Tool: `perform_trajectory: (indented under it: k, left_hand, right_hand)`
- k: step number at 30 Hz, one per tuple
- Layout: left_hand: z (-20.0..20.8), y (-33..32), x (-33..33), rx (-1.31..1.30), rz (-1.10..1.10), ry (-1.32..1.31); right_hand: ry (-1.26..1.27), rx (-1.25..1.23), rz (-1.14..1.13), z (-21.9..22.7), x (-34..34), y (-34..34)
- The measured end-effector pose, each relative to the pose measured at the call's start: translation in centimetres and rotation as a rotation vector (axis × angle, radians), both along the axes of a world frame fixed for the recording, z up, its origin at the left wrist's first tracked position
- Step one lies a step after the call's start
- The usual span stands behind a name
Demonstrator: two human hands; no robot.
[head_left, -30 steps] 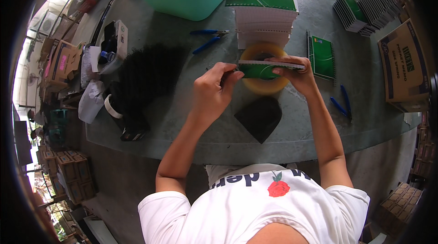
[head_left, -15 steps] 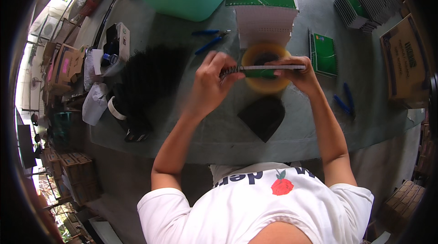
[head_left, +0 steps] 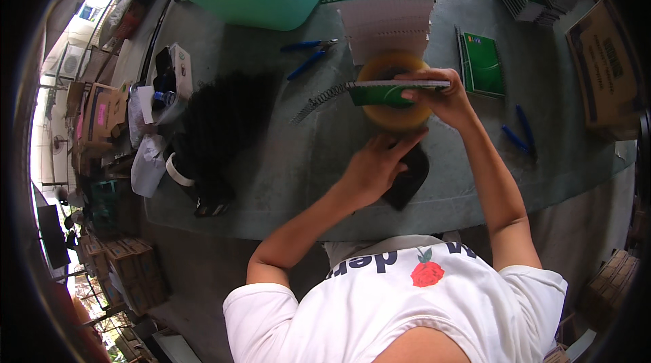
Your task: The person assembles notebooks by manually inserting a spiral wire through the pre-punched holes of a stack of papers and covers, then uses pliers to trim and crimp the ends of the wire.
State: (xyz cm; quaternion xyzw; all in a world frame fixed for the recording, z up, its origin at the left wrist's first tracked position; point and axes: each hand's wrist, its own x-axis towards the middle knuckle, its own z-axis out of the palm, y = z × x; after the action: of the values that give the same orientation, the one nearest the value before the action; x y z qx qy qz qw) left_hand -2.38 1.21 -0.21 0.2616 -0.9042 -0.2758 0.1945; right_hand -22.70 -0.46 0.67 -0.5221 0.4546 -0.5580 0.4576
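Since the earlier frame, the left grip (head_left: 377, 167) has let go of the wire coil (head_left: 324, 96) and swung near, fingers loosely spread over a dark flap (head_left: 409, 183). The coil trails left from the green notebook (head_left: 374, 96), which the right grip (head_left: 434, 95) pinches above a yellow ring (head_left: 392, 121). Right on the counter (head_left: 291, 173) lie a second notebook (head_left: 484, 66) and blue pliers (head_left: 516, 140).

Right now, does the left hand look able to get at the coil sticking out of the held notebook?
Probably yes: the left hand looks empty, and nothing visible blocks its way to the coil, which juts out left of the notebook in the right hand.
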Motion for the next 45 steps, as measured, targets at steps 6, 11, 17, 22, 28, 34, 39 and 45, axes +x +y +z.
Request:
perform_trajectory:
  k: [6, 11, 17, 22, 28, 34, 39, 45]
  left_hand:
    - [6.3, -4.6, 2.5, -0.454, 0.355, 0.089]
    - [6.8, -4.2, 2.9, -0.524, 0.369, 0.292]
    - [6.0, -2.9, 2.3, -0.304, 0.219, 0.174]
    - [7.5, -5.3, 2.2, -0.598, 0.282, 0.257]
    - [8.4, -4.9, 0.5, -0.715, 0.377, 0.412]
    - [7.0, -4.3, 1.0, -0.577, 0.231, 0.39]
    - [5.7, -3.6, 0.8, -0.363, 0.155, 0.178]
    - [8.8, -5.4, 0.1, -0.553, 0.296, 0.347]
  right_hand:
    - [-0.002, 0.024, -0.037, -0.1, -0.2, 0.6]
    - [-0.1, 0.019, -0.043, -1.1, -0.2, 0.9]
    - [-0.057, -0.049, -0.057, -1.1, 0.0, 0.7]
    - [-0.039, -0.057, -0.057, -1.1, -0.2, 1.1]
    - [0.07, -0.073, -0.028, -0.2, -0.3, 1.0]
    - [0.027, 0.045, 0.018, 0.0, -0.3, 1.5]
    - [0.011, -0.003, 0.03, -0.2, -0.1, 1.3]
    - [0.005, 0.006, -0.002, -0.2, -0.2, 1.4]
